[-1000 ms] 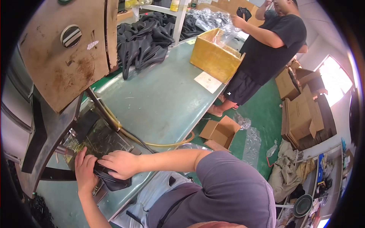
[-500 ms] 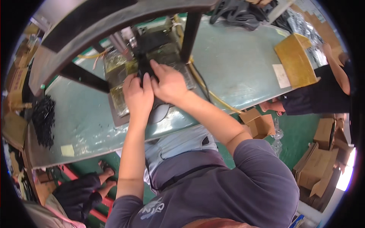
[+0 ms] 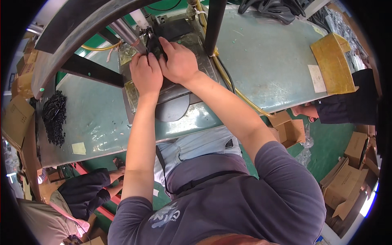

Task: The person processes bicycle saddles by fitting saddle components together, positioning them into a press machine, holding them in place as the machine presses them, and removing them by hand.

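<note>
Side by side under a dark metal machine frame [image 3: 94,75], both my hands hold a black, glossy molded piece [image 3: 153,42] against the machine's metal tip. My left hand [image 3: 146,74] has its fingers bent on the near left side of the piece, close to a slanted metal cylinder [image 3: 124,32]. Along its right side, my right hand [image 3: 179,62] grips it with the index finger stretched forward. The fingers cover much of the piece, so its full shape is hidden. Beneath is a metal base plate [image 3: 173,93] partly covered in yellowish tape.
A heap of thin black parts [image 3: 54,116] lies on the green tabletop [image 3: 98,130] at left. Larger black curved pieces [image 3: 273,9] lie at the far right, near a yellow bin [image 3: 332,63]. A yellow hose [image 3: 228,79] runs down beside the frame. Other people stand at right and lower left.
Both hands have moved farther in under the frame, bringing the black piece up to the metal tip. The whole view has also shifted a little.
</note>
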Available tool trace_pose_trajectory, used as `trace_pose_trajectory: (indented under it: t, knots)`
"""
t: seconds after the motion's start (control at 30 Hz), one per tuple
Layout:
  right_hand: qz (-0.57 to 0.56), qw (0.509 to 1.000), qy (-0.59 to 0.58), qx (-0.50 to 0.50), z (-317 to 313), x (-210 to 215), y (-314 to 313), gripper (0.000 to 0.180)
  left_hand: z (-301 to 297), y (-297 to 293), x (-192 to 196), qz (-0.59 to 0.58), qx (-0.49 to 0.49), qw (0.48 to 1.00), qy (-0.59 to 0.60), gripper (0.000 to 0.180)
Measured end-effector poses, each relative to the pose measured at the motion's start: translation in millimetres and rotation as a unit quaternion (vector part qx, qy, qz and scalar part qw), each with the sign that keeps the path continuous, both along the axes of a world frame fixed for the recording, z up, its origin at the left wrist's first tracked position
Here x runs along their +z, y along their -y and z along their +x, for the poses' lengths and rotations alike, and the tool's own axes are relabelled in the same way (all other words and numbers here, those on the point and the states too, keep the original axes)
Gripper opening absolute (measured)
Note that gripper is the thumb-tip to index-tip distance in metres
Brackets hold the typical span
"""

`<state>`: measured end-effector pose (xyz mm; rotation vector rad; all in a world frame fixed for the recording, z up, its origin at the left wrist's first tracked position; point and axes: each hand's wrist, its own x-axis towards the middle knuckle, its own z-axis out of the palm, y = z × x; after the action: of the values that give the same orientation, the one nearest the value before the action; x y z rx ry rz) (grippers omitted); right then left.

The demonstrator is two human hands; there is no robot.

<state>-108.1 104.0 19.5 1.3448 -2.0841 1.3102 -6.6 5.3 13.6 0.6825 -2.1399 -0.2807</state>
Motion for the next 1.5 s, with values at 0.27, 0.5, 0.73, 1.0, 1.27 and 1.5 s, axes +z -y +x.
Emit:
trace_pose_trajectory:
  t: [0.27, 0.5, 0.73, 1.0, 1.27, 1.5]
  knots:
    - [0.029, 0.999, -0.009, -0.03, -4, -16, 0, 0.076, -1, -10, -5, 0.063, 0.014, 0.998, -0.01, 0.033]
    - [0.077, 0.997, 0.008, -0.006, -4, -17, 5, 0.083, 14, -9, 1, 0.075, 0.007, 0.997, 0.005, 0.049]
    - [0.077, 0.992, 0.03, 0.094, -6, 22, -85, 0.071, 56, -28, 12, 0.214, -0.09, 0.961, -0.15, 0.015]
    - [-0.075, 0.964, 0.221, 0.128, -3, -23, -147, 0.084, 98, -97, 42, 0.683, -0.426, 0.572, -0.158, 0.023]
    - [-0.155, 0.897, 0.407, -0.077, -54, 32, -199, 0.025, 191, -103, 3, 0.455, -0.354, 0.814, -0.07, 0.014]
    - [-0.21, 0.93, 0.298, -0.05, -225, 103, -164, 0.017, 216, -147, -8, 0.494, -0.382, 0.781, -0.006, 0.014]
